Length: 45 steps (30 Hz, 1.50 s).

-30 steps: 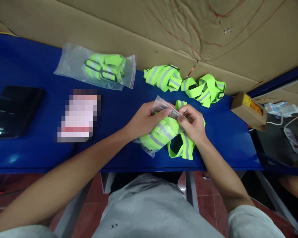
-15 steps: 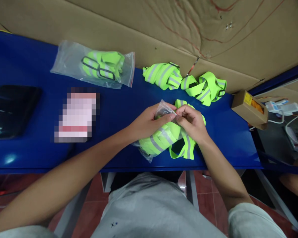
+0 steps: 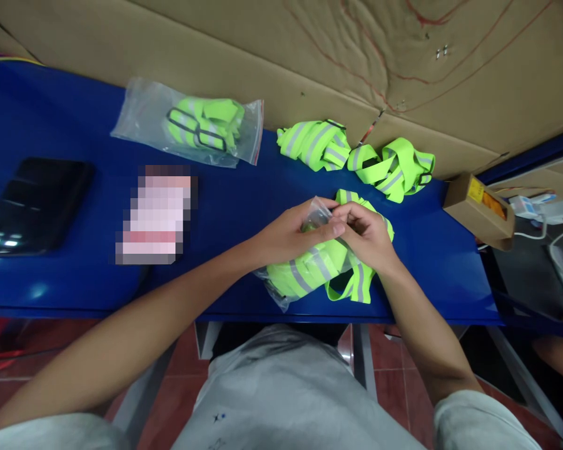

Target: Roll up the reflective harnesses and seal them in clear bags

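Near the table's front edge lies a clear plastic bag (image 3: 276,294) with a folded neon-yellow reflective strap (image 3: 304,270) inside. My left hand (image 3: 304,234) pinches the bag's upper edge between thumb and fingers. Close against it, my right hand (image 3: 368,237) grips the same edge with curled fingers, and the thumbs nearly meet. Part of the bag's mouth is hidden by my fingers. Another loose reflective strap (image 3: 362,284) lies behind and beside the bag, partly under my right hand.
At the back left rests a zip bag (image 3: 141,119) holding a folded strap. Two strap bundles (image 3: 314,145) (image 3: 398,169) lie by the cardboard wall. A small cardboard box (image 3: 473,215) stands at right. Further left are a pixelated item (image 3: 154,215) and a black glossy object (image 3: 42,200).
My left thumb has slid right along the bag's edge toward my right hand. The whole view has shifted slightly, so the table's things appear a little further right.
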Each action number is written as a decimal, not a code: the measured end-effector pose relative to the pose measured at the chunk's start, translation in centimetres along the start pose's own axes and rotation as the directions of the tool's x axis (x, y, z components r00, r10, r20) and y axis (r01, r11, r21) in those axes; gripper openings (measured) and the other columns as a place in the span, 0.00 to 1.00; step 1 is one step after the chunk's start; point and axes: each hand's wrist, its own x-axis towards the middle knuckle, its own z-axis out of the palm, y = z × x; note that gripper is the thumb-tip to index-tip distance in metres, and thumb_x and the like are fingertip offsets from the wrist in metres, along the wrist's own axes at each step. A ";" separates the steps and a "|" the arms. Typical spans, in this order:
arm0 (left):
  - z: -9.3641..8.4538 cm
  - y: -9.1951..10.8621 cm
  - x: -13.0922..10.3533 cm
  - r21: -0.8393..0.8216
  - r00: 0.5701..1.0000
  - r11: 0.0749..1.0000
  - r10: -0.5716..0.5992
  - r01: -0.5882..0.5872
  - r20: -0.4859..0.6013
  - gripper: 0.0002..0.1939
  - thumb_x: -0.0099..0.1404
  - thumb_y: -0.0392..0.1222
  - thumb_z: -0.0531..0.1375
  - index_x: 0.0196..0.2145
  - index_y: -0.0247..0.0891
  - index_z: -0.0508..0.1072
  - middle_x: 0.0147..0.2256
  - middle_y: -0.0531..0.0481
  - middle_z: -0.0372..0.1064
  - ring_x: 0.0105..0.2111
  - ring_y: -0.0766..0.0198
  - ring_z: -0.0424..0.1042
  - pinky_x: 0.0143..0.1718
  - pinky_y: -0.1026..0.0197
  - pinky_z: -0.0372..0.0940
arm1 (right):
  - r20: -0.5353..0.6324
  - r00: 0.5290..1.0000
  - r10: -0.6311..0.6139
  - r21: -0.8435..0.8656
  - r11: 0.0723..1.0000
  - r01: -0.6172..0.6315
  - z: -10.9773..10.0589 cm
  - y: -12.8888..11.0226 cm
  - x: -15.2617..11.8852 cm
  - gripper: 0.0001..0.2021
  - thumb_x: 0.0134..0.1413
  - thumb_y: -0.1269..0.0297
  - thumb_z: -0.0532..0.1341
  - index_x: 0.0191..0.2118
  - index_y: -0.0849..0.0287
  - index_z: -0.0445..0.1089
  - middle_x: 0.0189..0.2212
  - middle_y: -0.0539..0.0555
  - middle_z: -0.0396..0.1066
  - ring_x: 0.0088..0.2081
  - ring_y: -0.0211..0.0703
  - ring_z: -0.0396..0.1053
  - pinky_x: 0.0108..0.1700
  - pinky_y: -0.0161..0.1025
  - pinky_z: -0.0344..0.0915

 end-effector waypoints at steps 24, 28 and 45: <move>-0.5 0.0 -0.1 0.069 0.962 0.995 -0.086 0.070 0.259 0.26 0.68 0.62 0.63 0.53 0.41 0.75 0.53 0.44 0.77 0.54 0.54 0.75 0.53 0.56 0.71 | -0.004 1.000 -0.008 -0.050 0.999 0.008 0.4 0.5 -0.3 0.13 0.66 0.51 0.66 0.36 0.54 0.71 0.19 0.42 0.60 0.21 0.32 0.54 0.24 0.35 0.51; -1.7 0.5 -0.2 0.138 0.947 0.990 -0.057 0.014 0.315 0.24 0.66 0.58 0.66 0.53 0.41 0.76 0.50 0.46 0.78 0.48 0.56 0.76 0.49 0.58 0.70 | -0.085 0.996 -0.018 -0.058 0.998 0.013 0.2 0.4 0.0 0.13 0.64 0.50 0.67 0.37 0.55 0.74 0.19 0.43 0.63 0.21 0.33 0.57 0.25 0.35 0.55; -6.6 3.5 2.1 0.715 0.843 0.676 0.270 0.178 -0.465 0.44 0.73 0.60 0.58 0.75 0.34 0.47 0.73 0.36 0.50 0.73 0.43 0.51 0.74 0.37 0.47 | -0.356 0.923 -0.149 -0.332 0.943 0.024 -7.6 -1.1 -3.0 0.10 0.67 0.55 0.65 0.46 0.53 0.77 0.35 0.51 0.77 0.36 0.41 0.74 0.41 0.40 0.70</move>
